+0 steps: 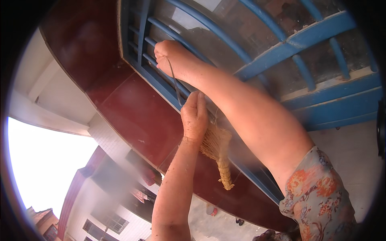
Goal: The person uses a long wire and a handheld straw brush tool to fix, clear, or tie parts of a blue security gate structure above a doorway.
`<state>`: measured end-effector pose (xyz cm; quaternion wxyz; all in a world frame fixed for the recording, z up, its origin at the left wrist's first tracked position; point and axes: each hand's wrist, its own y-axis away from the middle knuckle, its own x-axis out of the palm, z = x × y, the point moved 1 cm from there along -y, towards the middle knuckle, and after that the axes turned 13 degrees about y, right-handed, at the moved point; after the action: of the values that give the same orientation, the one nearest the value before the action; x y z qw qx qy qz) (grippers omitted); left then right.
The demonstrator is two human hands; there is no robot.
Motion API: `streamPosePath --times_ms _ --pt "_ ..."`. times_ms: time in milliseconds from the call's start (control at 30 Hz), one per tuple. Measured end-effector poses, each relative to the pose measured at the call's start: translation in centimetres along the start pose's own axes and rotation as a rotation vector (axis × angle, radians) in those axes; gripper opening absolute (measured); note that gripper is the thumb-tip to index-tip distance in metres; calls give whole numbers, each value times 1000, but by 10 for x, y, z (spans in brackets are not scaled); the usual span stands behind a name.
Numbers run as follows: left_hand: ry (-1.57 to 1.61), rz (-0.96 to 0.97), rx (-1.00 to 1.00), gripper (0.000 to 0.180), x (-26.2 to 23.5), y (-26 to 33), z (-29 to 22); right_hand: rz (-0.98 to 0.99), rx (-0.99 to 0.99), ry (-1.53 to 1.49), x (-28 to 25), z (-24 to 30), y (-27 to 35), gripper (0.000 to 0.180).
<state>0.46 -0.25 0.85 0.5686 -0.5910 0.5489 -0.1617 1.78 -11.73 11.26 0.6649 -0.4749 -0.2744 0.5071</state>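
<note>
- Overhead ran a blue-painted window grille (257, 60) of bars and rails set before glass, with a dark red tiled band (136, 116) below it and a bright sky off to the left; the camera was tipped upward, so the wall leaned across the view.
- Both arms were raised to the grille, probably because the work sat above head height.
- The right hand (169, 56) was clenched at the lower bars, pinching the upper end of a thin dark cord (174, 80); whether it also gripped a bar I cannot tell.
- That cord ran down, nearly taut, to the left hand (195, 114), which was closed in a fist round the cord's lower end and round the top of a small straw whisk broom (219, 150).
- The broom hung just below the left hand, bristles fanned near the fist and its bound handle pointing down, close to the wall but seemingly not touching it.
- The cord appeared to be held stretched between the two hands to keep the broom up against the grille.
- A floral sleeve (317, 193) covered the right upper arm.
</note>
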Motion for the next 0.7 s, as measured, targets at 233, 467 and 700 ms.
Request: streamPosePath --times_ms 233,467,700 --pt "-176 23 103 22 2 -19 -29 -246 -227 -245 -20 2 -11 14" --pt "-69 -152 25 13 16 50 -28 -78 -203 -181 -9 -16 19 26" --pt "217 -303 -261 4 -20 113 18 -119 -271 -172 11 -21 22 23"
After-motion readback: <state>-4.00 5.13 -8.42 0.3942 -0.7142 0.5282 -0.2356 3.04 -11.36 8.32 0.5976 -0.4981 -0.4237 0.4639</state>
